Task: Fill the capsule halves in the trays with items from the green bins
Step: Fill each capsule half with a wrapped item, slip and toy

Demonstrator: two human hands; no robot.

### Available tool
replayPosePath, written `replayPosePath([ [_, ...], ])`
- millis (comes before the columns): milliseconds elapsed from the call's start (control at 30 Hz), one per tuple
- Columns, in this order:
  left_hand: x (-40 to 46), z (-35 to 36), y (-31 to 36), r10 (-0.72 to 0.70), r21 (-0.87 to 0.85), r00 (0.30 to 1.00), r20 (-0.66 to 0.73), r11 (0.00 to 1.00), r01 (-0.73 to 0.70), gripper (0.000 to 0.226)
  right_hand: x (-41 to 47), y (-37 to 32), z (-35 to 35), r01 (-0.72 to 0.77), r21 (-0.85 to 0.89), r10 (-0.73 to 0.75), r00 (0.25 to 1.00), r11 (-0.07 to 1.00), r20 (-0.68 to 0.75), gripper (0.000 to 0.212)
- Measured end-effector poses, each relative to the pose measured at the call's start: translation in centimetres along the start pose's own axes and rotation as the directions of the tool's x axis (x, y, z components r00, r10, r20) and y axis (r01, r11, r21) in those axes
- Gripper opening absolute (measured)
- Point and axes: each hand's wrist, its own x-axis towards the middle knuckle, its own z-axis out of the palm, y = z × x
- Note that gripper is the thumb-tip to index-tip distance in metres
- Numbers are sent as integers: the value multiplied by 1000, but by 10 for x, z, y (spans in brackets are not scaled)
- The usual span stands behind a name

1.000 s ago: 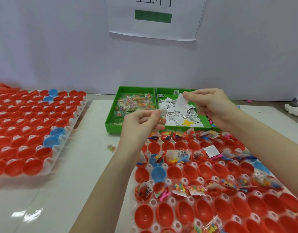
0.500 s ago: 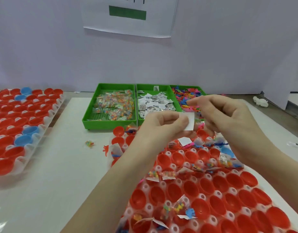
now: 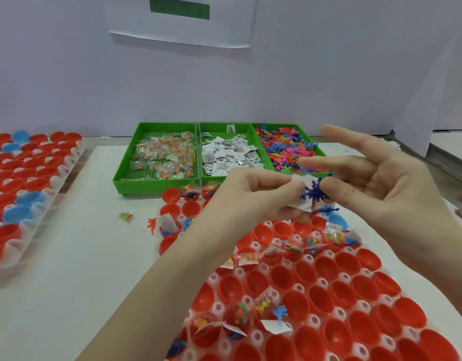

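Observation:
My left hand (image 3: 253,196) pinches a small white paper slip (image 3: 301,194) above the near tray of red capsule halves (image 3: 352,287). My right hand (image 3: 375,186) pinches a dark blue splat-shaped toy (image 3: 314,194) against that slip, its other fingers spread straight. Three green bins stand behind: bead packets (image 3: 162,155), white paper slips (image 3: 227,155) and coloured plastic figures (image 3: 284,149). Several capsule halves in the near tray hold packets, slips and toys; many others are bare.
A second tray of red and blue capsule halves (image 3: 29,183) lies at the left. A loose bead packet (image 3: 126,217) and an orange figure (image 3: 152,224) lie on the white table between the trays. A wall with a taped paper sign (image 3: 180,19) stands behind the bins.
The view has tilted and shifted, so the bins sit more central. My hands stayed together over the tray; a blue splat toy now shows between my right fingers against the slip.

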Motion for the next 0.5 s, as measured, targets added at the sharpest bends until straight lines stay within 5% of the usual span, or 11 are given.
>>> replayPosePath([
  [133, 0, -4, 2, -41, -35, 995, 96, 998, 44, 21, 1, 0, 0, 67, -167, -72, 997, 984, -25, 58],
  [367, 0, -1, 1, -5, 111, 998, 59, 994, -1, 20, -9, 9, 7, 187, -488, -220, 976, 853, -10, 59],
  [500, 0, 2, -1, -27, 233, 995, 98, 972, 3, 16, -18, 16, 7, 125, -507, -129, 991, 853, 26, 46],
])
